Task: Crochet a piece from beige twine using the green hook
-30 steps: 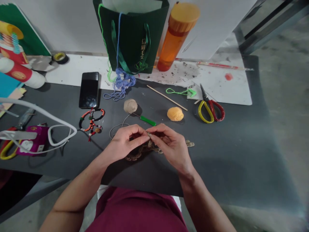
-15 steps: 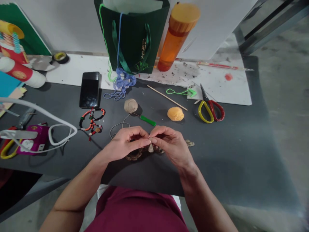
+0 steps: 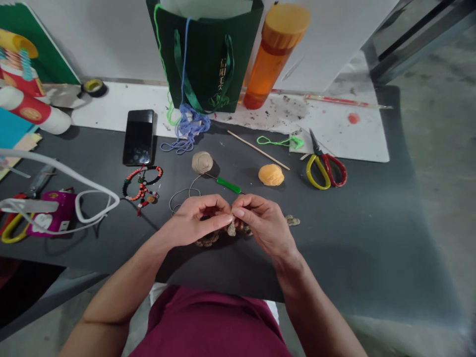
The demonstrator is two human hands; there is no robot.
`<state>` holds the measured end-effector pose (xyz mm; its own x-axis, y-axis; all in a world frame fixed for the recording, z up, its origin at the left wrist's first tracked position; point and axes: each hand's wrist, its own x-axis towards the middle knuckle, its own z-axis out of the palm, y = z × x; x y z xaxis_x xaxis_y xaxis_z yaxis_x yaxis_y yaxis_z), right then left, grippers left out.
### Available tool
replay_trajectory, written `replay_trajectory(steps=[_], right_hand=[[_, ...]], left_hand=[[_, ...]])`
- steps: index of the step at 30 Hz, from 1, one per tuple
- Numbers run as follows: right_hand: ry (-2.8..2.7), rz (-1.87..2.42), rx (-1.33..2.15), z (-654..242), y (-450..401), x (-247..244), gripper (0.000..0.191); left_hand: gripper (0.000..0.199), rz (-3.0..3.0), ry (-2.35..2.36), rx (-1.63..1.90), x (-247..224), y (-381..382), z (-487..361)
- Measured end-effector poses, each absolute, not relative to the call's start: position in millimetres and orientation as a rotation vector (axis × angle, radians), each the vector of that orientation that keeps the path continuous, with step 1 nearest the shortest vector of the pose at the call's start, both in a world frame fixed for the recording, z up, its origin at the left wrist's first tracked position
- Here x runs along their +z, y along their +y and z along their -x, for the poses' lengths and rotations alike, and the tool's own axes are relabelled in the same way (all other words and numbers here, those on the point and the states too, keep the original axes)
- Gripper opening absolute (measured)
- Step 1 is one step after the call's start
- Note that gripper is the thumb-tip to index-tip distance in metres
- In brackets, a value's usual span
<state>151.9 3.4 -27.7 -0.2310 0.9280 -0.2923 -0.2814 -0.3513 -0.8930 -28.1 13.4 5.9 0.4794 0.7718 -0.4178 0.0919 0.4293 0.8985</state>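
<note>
Both of my hands meet above the dark table, thumbs and fingertips pinched together. My left hand [image 3: 203, 218] and my right hand [image 3: 264, 225] grip a small piece of beige-brown crochet work [image 3: 231, 229] between them. More of this crocheted strip hangs below the fingers, and one end [image 3: 293, 220] sticks out beyond my right hand; the middle is hidden by my hands. Just past the fingertips lies a crochet hook with a green handle [image 3: 228, 185]. A ball of beige yarn [image 3: 202, 162] sits behind it, its thin strand looping toward my left hand.
A yellow yarn ball [image 3: 271, 175], a wooden stick [image 3: 258, 150] and scissors [image 3: 323, 166] lie beyond my right hand. On the left are a phone [image 3: 139, 138], beaded bracelets [image 3: 142, 186] and a white cable [image 3: 98, 186]. A green paper bag [image 3: 204, 64] and an orange bottle [image 3: 273, 59] stand behind.
My fingertips have shifted very slightly, still pinching the crochet work. The whole view has moved a touch; the other things lie as before.
</note>
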Motion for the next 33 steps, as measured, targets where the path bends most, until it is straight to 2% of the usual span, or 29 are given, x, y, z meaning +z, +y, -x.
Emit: replay_trajectory(steps=[10, 15, 21, 29, 33], right_hand=[[-0.921, 0.963, 1.756, -156.8, 1.3, -25.3, 0.032], [-1.098, 1.009, 1.655, -154.0, -0.7, -21.8, 0.043], [-1.146, 1.191, 1.495, -146.9, -3.8, -27.2, 0.022], [-1.184, 1.16, 1.459, -148.2, -3.2, -24.3, 0.023], [-1.271, 1.209, 1.308, -145.5, -4.2, -23.4, 0.014]], left_hand=[[0.027, -0.954, 0.999, 0.655, 1.4, 16.4, 26.9], [0.024, -0.956, 1.122, 0.744, -0.1, 19.2, 24.1], [0.024, -0.944, 1.136, 0.78, -0.9, 17.9, 23.1], [0.025, -0.881, 1.125, 0.828, -2.1, 17.0, 21.8], [0.024, -0.887, 1.151, 0.831, -4.2, 16.2, 20.0]])
